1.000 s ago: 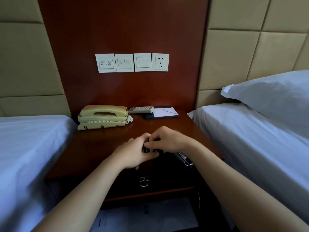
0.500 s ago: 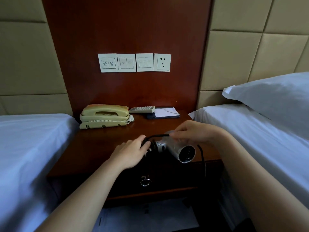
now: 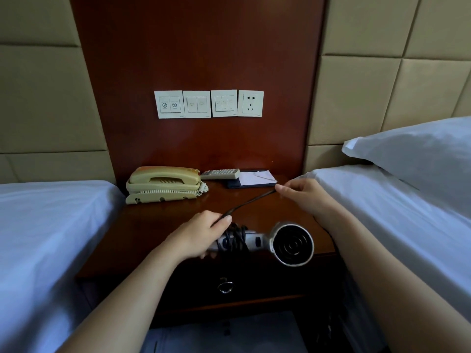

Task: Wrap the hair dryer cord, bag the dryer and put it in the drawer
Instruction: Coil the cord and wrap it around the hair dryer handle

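The left hand [image 3: 201, 235] is covering the butt of the hair dryer [image 3: 293, 244] handle, and wound turns of cord [image 3: 251, 200] are masking its middle. The cord's far end is disappearing inside the right hand [image 3: 303, 197]. The right forearm [image 3: 369, 250] is hiding the nightstand's [image 3: 158, 233] front right corner. Markings on the wall switches [image 3: 196, 104] are too small to read. The right edge is cutting off the pillow [image 3: 420, 159].

The nightstand [image 3: 153, 233] stands between the left bed [image 3: 51, 225] and the right bed [image 3: 382, 212], which carries the pillow [image 3: 420, 154]; along the back of its top, left to right, lie the telephone [image 3: 163, 183], remote control [image 3: 220, 173] and notepad [image 3: 257, 178]; on the wall behind, switch plates [image 3: 196, 104] run to the socket [image 3: 251, 103] at right; over the front edge, above the drawer [image 3: 254, 284], my left hand [image 3: 201, 235] holds the hair dryer [image 3: 290, 244]; the cord [image 3: 251, 200] runs back-right to my right hand [image 3: 303, 194].
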Tool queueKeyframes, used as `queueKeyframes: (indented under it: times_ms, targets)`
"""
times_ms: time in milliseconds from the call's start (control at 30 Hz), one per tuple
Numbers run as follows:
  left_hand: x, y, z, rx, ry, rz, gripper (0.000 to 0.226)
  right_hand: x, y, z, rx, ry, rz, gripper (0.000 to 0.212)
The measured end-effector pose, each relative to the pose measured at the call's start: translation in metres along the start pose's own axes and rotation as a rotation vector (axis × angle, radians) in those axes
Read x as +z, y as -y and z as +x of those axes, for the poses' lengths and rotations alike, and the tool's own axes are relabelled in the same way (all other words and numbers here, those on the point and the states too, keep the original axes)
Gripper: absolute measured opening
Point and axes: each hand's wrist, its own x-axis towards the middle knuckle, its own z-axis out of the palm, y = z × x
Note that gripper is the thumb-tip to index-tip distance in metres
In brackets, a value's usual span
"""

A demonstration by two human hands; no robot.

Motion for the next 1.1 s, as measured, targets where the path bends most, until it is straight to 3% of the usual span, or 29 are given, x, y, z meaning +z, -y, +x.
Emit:
queueKeyframes:
  times_ms: [200,300,367,467,567,733,833,967,1100]
  targets:
    - [-0.004,-0.005,0.002,0.070,0.071,-0.418,0.047,0.007,-0.009,0.004,0.200,0.061,0.160,0.031]
    - [-0.009,-0.004,0.002,0.036,0.018,-0.661,0.052,0.015,-0.022,0.007,0.283,0.092,0.079,0.031]
    - [-0.012,-0.004,0.002,0.005,-0.030,-0.783,0.051,0.019,-0.023,0.003,0.234,0.153,-0.041,0.032]
    - [-0.016,-0.002,0.001,-0.005,-0.120,-0.800,0.045,0.025,-0.013,-0.006,0.148,0.302,-0.168,0.041]
    - [-0.016,0.005,0.005,-0.085,-0.234,-0.805,0.033,0.032,-0.002,-0.014,0.021,0.440,-0.315,0.037]
    - [-0.012,0.006,0.005,-0.262,-0.403,-0.674,0.031,0.051,0.018,-0.029,-0.099,0.586,-0.524,0.033]
    - [-0.012,0.015,0.008,-0.300,-0.446,-0.500,0.034,0.060,0.032,-0.036,-0.148,0.574,-0.560,0.030]
    - [-0.009,0.020,0.008,-0.226,-0.426,-0.170,0.037,0.064,0.048,-0.042,-0.205,0.519,-0.586,0.027]
    - [0.004,0.012,0.007,-0.262,-0.329,0.158,0.036,0.070,0.056,-0.041,-0.286,0.513,-0.602,0.022]
